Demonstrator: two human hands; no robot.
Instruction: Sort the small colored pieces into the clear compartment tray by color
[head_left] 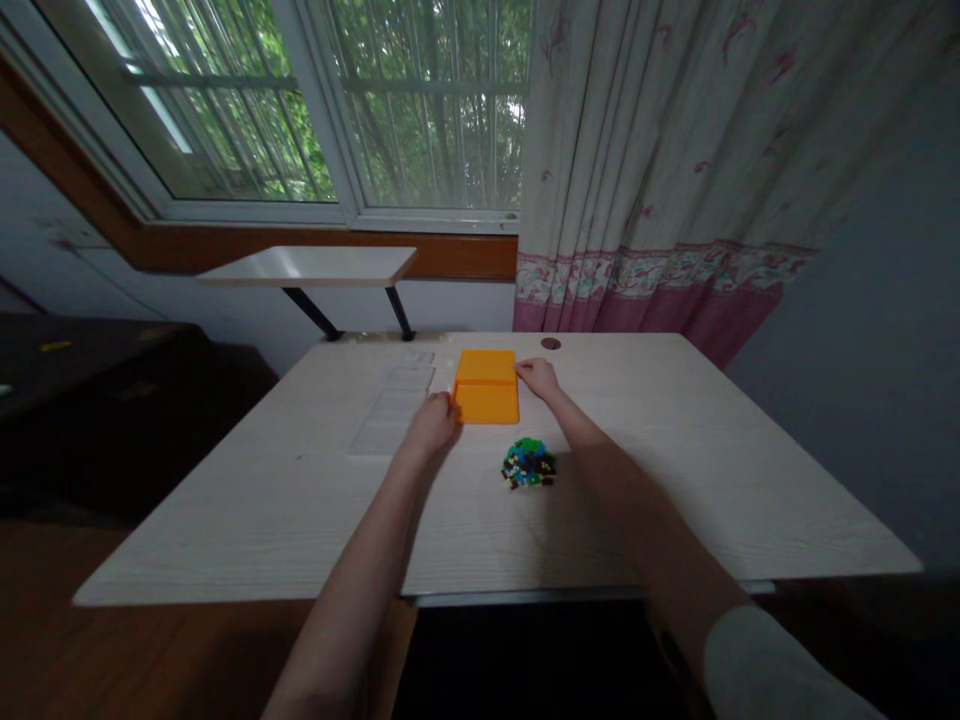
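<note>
An orange plastic tray [487, 403], with a ridge across its middle splitting it into two sections, lies on the table in front of me. My left hand [435, 420] is closed at its near left side, the fingers curled against the edge. At the far right side, my right hand [538, 376] pinches the tray's edge between thumb and fingers. Nearer to me, between my forearms, sits a small heap of tiny building bricks [529, 463] in green, blue, black, brown and cream.
A clear plastic divided tray [390, 405] lies left of the orange one. Behind it, a raised shelf [322, 264] stands on black legs at the back left of the pale wooden table [247, 510]. A round brown cap [550, 343] is set near the back edge, before the curtain [622, 270].
</note>
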